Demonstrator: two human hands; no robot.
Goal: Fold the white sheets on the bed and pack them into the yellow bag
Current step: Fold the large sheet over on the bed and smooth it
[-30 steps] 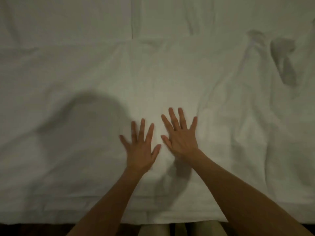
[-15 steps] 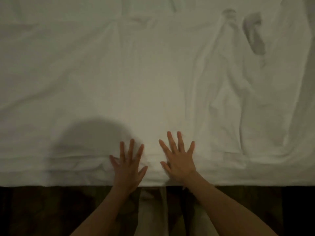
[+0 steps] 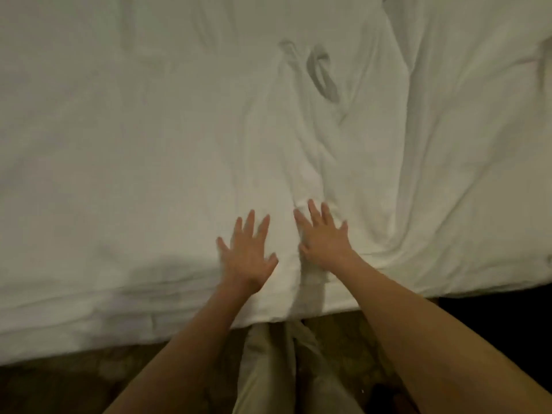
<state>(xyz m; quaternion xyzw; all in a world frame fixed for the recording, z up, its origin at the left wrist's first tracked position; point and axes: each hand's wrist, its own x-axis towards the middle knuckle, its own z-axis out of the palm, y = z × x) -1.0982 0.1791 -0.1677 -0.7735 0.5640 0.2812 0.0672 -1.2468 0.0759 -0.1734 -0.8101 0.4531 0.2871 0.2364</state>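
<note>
White cotton-like fabric filled nearly the whole head view: the white sheets (image 3: 179, 144) lay spread across the bed (image 3: 74, 333), reaching its near edge where you stood.

Your left hand (image 3: 246, 252) rested flat on the sheets just inside the near edge of the bed, fingers straight and fanned wide, holding nothing. Your right hand (image 3: 324, 234) lay just beside it, also flat with fingers spread, and gripped no fabric. A raised ridge (image 3: 298, 186) of cloth ran away from the gap between your hands toward the far side of the bed.

Step in hand, by judgement: smoothing and flattening the sheets before a fold. Folding appeared to be at an early stage, since the cloth lay largely open and creased. The yellow bag was not in view.

Orientation: the true ends of the sheets fell outside the view, so you could not confirm their long axis. The visible near hem ran left to right along the near edge of the bed. The main creases (image 3: 403, 115) ran roughly at right angles to it, toward the far right.

The next move probably called for you to press the ridge outward, then take hold of an edge or corner with both hands to carry it over. The deep folds to the right of your right hand needed flattening first.
</note>
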